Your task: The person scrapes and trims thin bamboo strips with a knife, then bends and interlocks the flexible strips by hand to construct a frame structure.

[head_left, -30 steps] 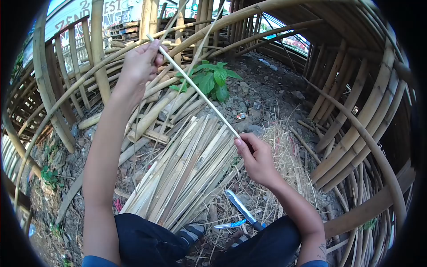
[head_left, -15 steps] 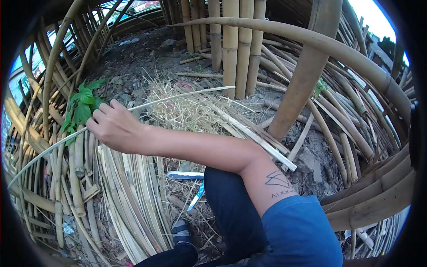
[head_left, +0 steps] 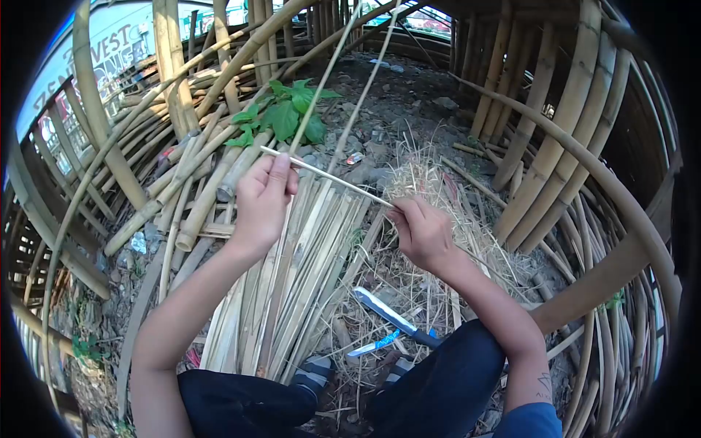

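A thin bamboo strip [head_left: 339, 179] runs slanting between my two hands, above the ground. My left hand [head_left: 264, 201] pinches it near its left end, thumb on top. Lower and to the right, my right hand [head_left: 423, 228] grips the strip between thumb and bent fingers. Two long pale strips stretch away toward the back; one long strip [head_left: 326, 80] passes right at my left fingertips. Beneath my hands lies a bundle of split bamboo slats [head_left: 281, 285]. A long-bladed knife [head_left: 385, 309] and a smaller knife with blue markings [head_left: 376, 342] rest on the ground between my knees.
Dry bamboo shavings [head_left: 423, 179] are heaped beyond my right hand. A leafy green plant [head_left: 285, 117] grows by stacked bamboo poles [head_left: 204, 208] on the left. Upright bamboo posts [head_left: 566, 139] and a curved pole [head_left: 606, 164] stand at right. Rubble covers the ground behind.
The view has swung left. My right hand, earlier stretched across to the left on a long strip, is back on the right. My left hand has come into view, holding a strip.
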Demonstrator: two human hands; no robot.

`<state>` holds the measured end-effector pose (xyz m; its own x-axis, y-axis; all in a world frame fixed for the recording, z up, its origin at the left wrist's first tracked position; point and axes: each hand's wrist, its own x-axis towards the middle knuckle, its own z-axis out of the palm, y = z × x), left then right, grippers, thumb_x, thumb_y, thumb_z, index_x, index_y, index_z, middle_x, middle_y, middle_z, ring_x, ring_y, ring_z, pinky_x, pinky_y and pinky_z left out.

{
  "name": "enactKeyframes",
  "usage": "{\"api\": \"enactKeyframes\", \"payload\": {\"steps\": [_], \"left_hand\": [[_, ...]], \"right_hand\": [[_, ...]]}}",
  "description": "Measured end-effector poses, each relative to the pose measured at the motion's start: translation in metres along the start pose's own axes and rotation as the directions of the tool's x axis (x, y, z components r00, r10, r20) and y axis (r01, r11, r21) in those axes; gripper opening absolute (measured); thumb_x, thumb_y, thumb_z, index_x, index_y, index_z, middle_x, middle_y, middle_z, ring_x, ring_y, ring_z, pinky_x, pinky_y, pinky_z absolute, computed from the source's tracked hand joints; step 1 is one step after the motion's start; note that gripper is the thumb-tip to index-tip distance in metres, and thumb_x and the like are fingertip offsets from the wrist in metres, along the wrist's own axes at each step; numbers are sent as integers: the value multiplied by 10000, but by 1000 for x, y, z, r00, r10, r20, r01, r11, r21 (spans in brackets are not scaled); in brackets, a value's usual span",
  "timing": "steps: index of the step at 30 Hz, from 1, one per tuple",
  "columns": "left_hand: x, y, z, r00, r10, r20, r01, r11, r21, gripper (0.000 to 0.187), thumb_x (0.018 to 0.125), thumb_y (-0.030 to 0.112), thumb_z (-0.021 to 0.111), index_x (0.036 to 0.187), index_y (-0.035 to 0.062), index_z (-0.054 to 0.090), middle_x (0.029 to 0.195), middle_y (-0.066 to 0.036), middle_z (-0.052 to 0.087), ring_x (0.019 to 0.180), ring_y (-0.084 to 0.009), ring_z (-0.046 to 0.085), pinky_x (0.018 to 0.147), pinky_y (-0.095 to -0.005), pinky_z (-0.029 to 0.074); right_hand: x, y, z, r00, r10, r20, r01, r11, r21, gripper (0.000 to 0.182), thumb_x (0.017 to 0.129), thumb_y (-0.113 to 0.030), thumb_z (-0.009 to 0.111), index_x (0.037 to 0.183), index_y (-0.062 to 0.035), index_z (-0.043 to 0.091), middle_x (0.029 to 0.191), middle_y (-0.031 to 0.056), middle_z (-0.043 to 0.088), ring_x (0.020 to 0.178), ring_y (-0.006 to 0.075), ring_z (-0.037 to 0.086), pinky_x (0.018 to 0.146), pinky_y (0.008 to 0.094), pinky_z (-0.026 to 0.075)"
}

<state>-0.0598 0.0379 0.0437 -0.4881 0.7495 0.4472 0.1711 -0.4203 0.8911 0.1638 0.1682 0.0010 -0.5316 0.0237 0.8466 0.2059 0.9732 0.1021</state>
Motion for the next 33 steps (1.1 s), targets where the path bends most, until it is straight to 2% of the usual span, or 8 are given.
{"api": "enactKeyframes", "payload": {"steps": [1, 3, 5, 11, 14, 21, 26, 33], "left_hand": [[-4, -1, 7, 998, -42, 56, 43, 999, -6, 266, 1005, 248, 476, 887, 36, 584, 673, 34, 506, 575, -29, 394, 530, -194, 321], [-8, 6, 7, 993, -89, 81, 90, 996, -8, 232, 996, 214, 495, 929, 15, 595, 675, 24, 524, 560, -22, 392, 511, -190, 314], [-6, 20, -2, 958, -141, 249, 156, 987, -39, 222, 989, 194, 504, 994, -4, 606, 673, 15, 544, 536, -16, 387, 487, -181, 301], [-1, 29, -30, 980, -90, 176, 86, 996, 28, 233, 987, 201, 509, 1020, -11, 600, 659, 6, 544, 492, -18, 349, 444, -179, 264], [0, 38, -33, 964, -186, 189, 198, 979, -47, 224, 985, 233, 516, 1011, 23, 588, 630, 35, 464, 479, -20, 281, 421, -179, 200], [-2, 42, -33, 935, -261, 242, 282, 958, -56, 233, 985, 230, 515, 1023, 10, 580, 624, 36, 444, 471, -25, 269, 406, -186, 182], [-1, 42, -37, 880, -331, 341, 409, 893, -188, 230, 989, 216, 502, 1051, 3, 567, 630, 33, 440, 454, -26, 257, 397, -189, 176], [0, 41, -35, 894, -309, 324, 368, 920, -138, 223, 986, 212, 509, 1078, 15, 558, 638, 31, 446, 456, -24, 272, 398, -185, 187]], "right_hand": [[1, -9, 1, 998, 61, 7, -61, 995, 83, 149, 797, -24, 644, 928, -33, 573, 763, 102, 584, 609, 263, 597, 511, 355, 463], [2, -15, -1, 993, 114, 25, -117, 979, 165, 159, 811, -10, 637, 958, -24, 577, 784, 114, 596, 605, 274, 604, 502, 360, 467], [5, -17, 2, 986, 167, 20, -168, 962, 217, 154, 843, 3, 612, 993, -12, 582, 798, 129, 604, 601, 282, 611, 498, 356, 471], [3, -13, 2, 991, 134, -25, -127, 971, 201, 122, 852, 12, 598, 973, -4, 598, 728, 121, 587, 518, 256, 560, 453, 339, 432], [3, -16, 4, 993, 122, -1, -120, 974, 194, 120, 849, 10, 604, 968, -8, 599, 723, 119, 582, 521, 256, 561, 452, 341, 429], [3, -19, 3, 989, 147, 13, -146, 965, 218, 124, 841, 21, 614, 959, -11, 597, 729, 124, 591, 532, 260, 565, 459, 342, 429], [5, -22, 1, 988, 154, 30, -157, 963, 220, 119, 844, 25, 611, 957, -8, 595, 723, 126, 589, 533, 258, 565, 463, 341, 433], [-2, -19, 6, 981, 179, 69, -191, 941, 281, 110, 871, 8, 592, 981, 2, 596, 769, 146, 610, 588, 271, 593, 506, 339, 458]]}}
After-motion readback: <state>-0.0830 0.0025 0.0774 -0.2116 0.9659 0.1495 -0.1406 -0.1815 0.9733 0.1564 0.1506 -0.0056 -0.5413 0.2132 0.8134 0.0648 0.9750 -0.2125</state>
